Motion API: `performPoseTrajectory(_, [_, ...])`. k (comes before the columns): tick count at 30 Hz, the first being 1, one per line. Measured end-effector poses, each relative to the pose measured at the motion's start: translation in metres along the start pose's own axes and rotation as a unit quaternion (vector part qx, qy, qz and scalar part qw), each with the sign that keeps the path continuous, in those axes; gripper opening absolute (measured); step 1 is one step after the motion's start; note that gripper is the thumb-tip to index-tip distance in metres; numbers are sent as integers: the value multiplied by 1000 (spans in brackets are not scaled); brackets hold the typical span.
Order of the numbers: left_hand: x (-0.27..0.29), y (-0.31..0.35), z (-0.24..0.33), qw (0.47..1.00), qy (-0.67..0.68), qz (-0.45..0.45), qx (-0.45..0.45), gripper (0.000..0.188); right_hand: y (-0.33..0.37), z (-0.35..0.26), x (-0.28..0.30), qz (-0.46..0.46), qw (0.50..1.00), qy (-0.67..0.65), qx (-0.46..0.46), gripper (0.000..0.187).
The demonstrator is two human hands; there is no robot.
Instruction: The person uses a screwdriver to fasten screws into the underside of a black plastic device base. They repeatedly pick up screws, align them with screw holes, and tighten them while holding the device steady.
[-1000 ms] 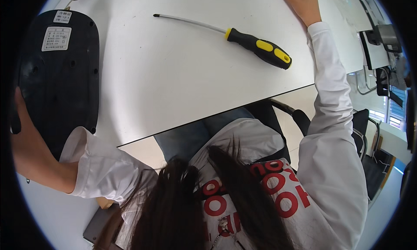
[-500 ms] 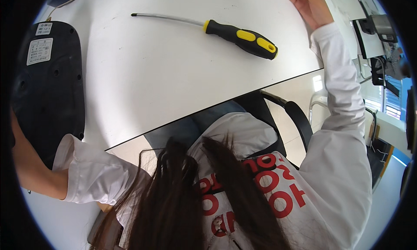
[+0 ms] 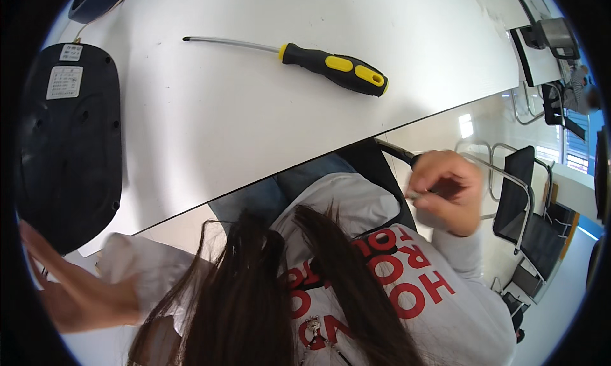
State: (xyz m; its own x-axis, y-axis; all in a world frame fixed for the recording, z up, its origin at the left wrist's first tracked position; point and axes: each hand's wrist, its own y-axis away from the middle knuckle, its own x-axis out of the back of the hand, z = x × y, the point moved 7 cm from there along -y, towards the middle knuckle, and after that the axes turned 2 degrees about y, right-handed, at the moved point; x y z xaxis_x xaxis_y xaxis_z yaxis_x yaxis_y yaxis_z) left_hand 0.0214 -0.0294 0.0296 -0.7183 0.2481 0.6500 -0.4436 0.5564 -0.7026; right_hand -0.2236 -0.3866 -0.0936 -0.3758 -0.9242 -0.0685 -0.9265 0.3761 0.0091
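Note:
My right hand [image 3: 449,191] is raised beyond the table's near edge, beside my chair. Its thumb and fingertips are pinched on a tiny pale piece [image 3: 414,195], too small and blurred to name. At the lower left rim, my left hand [image 3: 76,293] has its fingers stretched out near the lower end of a black oblong device [image 3: 76,143]. That hand is partly cut off and looks to hold nothing. A Phillips screwdriver [image 3: 324,65] with a black and yellow handle lies on the white table, its tip to the left.
The white table [image 3: 254,124] slants across the view. A dark blue ring-shaped thing [image 3: 102,2] sits at the far left, with a thin cord by the device. To the right stand black chairs [image 3: 525,194] with metal frames and a grey appliance [image 3: 557,38].
My right hand has come back from the far right of the table to beside my body, now pinching something small. My left hand has drawn back from the device's left side.

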Motion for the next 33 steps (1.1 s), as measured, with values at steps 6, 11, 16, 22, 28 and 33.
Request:
performPoseTrajectory(6, [-22, 25, 220, 795, 547, -262, 29, 28, -13, 42, -55, -35, 996, 87, 11, 20])
performPoseTrajectory(11, [-46, 69, 247, 651, 657, -356, 130, 11, -12, 43, -77, -95, 986, 133, 31, 18])
performPoseTrajectory(16, [-59, 103, 263, 507, 712, -453, 174, 22, -1, 60, -78, -89, 988, 129, 14, 23])
performPoseTrajectory(22, [-72, 123, 269, 446, 747, -430, 242, 25, 40, 84, -15, -53, 924, 370, -75, 30])
performPoseTrajectory(28, [-84, 138, 267, 422, 744, -427, 292, 24, 162, 167, 50, -392, 568, 655, -310, 12])
performPoseTrajectory(33, [-81, 135, 263, 431, 745, -431, 270, 24, 173, 214, 19, -416, 635, 563, -327, 11])
